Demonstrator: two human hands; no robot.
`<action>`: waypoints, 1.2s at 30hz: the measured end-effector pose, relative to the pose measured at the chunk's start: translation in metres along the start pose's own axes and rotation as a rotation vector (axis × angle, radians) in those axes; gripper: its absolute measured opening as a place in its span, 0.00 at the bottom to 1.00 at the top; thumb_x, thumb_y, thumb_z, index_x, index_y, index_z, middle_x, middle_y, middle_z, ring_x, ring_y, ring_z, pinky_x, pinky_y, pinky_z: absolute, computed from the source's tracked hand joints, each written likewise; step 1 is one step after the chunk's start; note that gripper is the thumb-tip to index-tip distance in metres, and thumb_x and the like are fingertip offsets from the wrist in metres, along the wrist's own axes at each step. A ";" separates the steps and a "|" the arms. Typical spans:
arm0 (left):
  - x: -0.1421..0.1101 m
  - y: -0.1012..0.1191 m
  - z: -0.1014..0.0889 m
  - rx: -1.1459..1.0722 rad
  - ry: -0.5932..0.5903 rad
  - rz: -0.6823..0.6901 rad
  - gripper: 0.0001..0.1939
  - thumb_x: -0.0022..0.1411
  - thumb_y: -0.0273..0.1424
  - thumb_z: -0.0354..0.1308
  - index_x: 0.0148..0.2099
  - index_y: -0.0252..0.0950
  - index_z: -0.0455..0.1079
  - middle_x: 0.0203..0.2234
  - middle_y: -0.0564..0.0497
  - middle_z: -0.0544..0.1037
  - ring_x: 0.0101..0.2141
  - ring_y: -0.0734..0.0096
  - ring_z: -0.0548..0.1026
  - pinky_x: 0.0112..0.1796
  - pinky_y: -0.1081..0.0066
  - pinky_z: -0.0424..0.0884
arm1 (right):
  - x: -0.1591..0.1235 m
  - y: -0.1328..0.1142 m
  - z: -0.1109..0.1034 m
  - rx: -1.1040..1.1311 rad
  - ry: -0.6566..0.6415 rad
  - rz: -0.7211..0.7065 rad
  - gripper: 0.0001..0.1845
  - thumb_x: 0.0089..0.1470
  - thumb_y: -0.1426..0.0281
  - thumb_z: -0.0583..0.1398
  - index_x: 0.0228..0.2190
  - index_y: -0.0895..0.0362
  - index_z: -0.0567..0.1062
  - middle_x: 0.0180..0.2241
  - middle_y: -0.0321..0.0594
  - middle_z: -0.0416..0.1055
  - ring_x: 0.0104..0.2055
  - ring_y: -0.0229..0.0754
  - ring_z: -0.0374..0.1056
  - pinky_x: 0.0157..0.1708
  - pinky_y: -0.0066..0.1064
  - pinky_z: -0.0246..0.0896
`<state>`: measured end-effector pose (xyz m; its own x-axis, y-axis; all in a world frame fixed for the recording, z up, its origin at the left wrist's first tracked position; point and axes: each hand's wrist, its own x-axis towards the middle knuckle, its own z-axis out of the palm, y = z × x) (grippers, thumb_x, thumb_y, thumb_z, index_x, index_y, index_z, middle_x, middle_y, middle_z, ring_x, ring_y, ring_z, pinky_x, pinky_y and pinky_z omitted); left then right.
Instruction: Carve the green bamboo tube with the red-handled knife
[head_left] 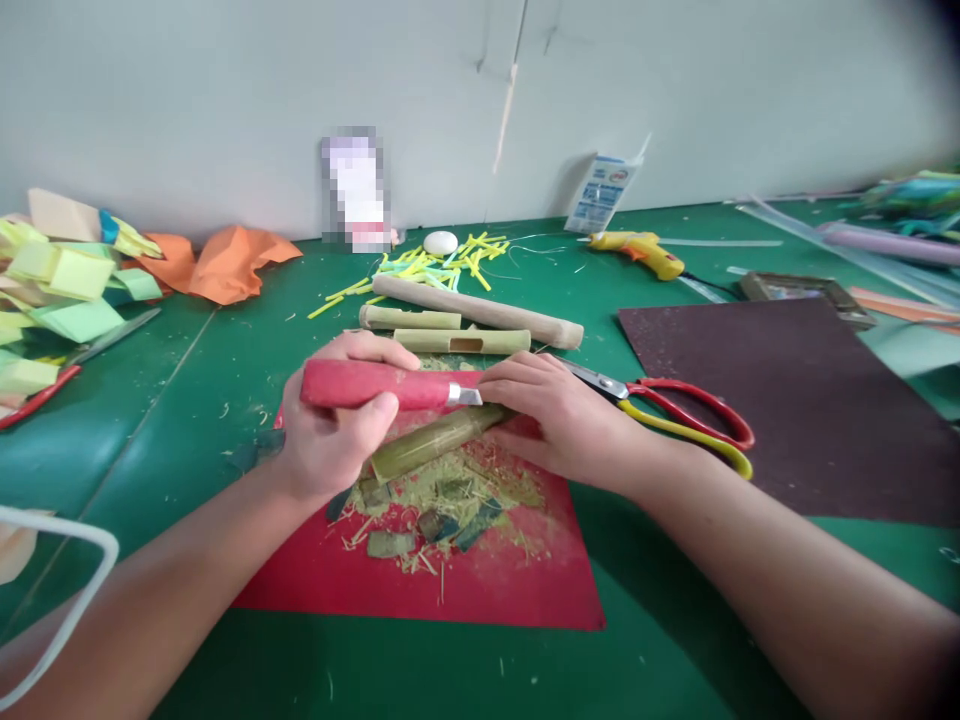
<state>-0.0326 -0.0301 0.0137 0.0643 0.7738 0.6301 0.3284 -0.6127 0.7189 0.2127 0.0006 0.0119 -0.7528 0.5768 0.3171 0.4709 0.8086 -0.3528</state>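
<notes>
Wrapped around the thick red handle of a carving knife [375, 385] is my left hand [322, 450]; the short metal blade points right, close to the fingers of my right hand [566, 420]. Those fingers are bent over the right end of a green bamboo tube [420, 445], which slants beneath the knife. Whether the blade touches the tube I cannot tell. Under both hands lies a red sheet [517, 595], strewn with bamboo shavings [480, 485] and dark green chips. Behind my hands rest a cut bamboo piece with a square notch [427, 341] and another bamboo piece [412, 318].
A wooden rod [480, 308] lies behind the bamboo pieces. Red-and-yellow-handled scissors [697, 415] sit beside my right forearm, near a dark brown sheet [787, 400]. Further back are a yellow glue gun [637, 252] and yellow strips [420, 268]. Folded papers [67, 280] pile up at left.
</notes>
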 end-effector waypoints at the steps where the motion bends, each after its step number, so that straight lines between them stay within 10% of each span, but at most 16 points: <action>1: -0.002 0.002 0.000 0.002 0.013 0.039 0.10 0.58 0.42 0.57 0.39 0.46 0.75 0.34 0.50 0.78 0.32 0.61 0.74 0.33 0.59 0.72 | 0.000 0.000 0.001 0.014 -0.004 -0.001 0.14 0.55 0.71 0.61 0.44 0.57 0.75 0.44 0.46 0.75 0.45 0.48 0.68 0.47 0.40 0.60; 28: -0.002 0.007 0.010 0.026 -0.166 0.306 0.10 0.51 0.25 0.56 0.38 0.36 0.71 0.27 0.52 0.76 0.25 0.72 0.72 0.26 0.69 0.70 | 0.001 0.004 0.006 0.101 0.012 -0.009 0.13 0.53 0.74 0.61 0.43 0.59 0.76 0.42 0.46 0.74 0.43 0.46 0.67 0.45 0.38 0.61; 36: -0.004 0.005 0.013 -0.139 -0.221 0.258 0.14 0.51 0.22 0.54 0.41 0.35 0.70 0.36 0.46 0.80 0.37 0.62 0.79 0.39 0.60 0.78 | 0.003 0.004 0.010 0.145 0.044 -0.001 0.14 0.51 0.75 0.62 0.42 0.60 0.78 0.40 0.46 0.75 0.42 0.47 0.67 0.43 0.39 0.63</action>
<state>-0.0193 -0.0345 0.0112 0.3358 0.5973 0.7283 0.1446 -0.7967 0.5868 0.2076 0.0041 0.0028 -0.7310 0.5833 0.3541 0.3966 0.7854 -0.4752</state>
